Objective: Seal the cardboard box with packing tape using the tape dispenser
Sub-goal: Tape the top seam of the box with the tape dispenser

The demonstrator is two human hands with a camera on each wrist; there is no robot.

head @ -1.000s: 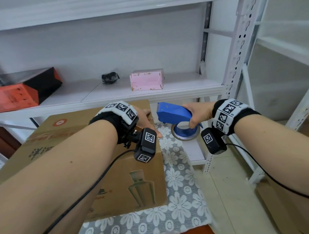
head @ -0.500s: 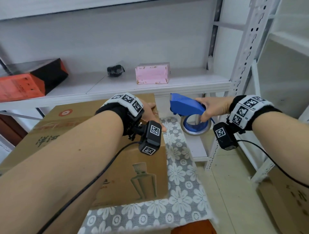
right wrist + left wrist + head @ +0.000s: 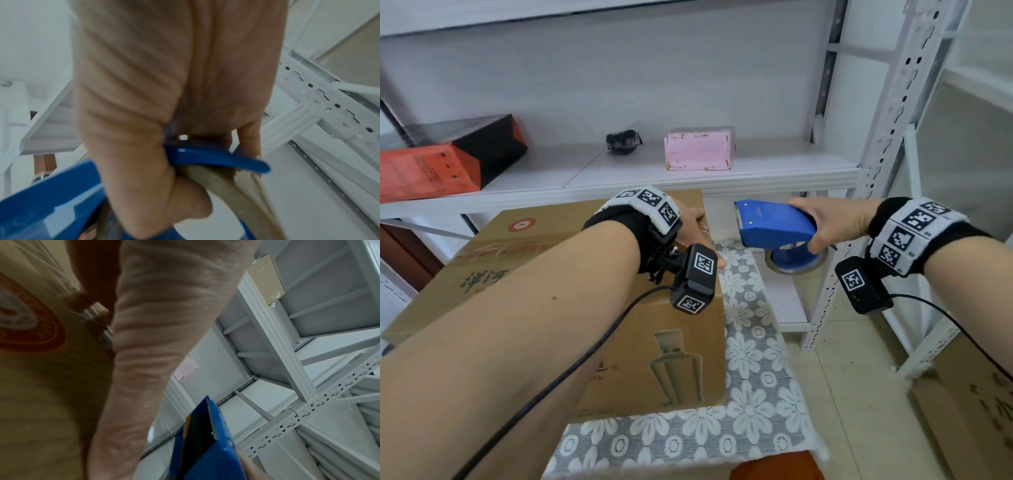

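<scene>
1. The right hand (image 3: 839,224) is wrapped round the handle of the blue tape dispenser (image 3: 774,222), held in the air with its toothed blade pointing at the left hand.
2. The left hand (image 3: 693,233) lies with fingers flat on the cardboard box (image 3: 524,274), at its far right top corner.
3. The dispenser looks rigid and light; keep the grip on the handle, clear of the blade.
4. The box looks stiff, but its flaps may give, so press beside the seam.

Looked like a storeroom or small warehouse: white slotted-steel shelving (image 3: 873,171) held a few stray boxes (image 3: 698,148), and another cardboard carton (image 3: 976,404) sat on the tiled floor.
</scene>
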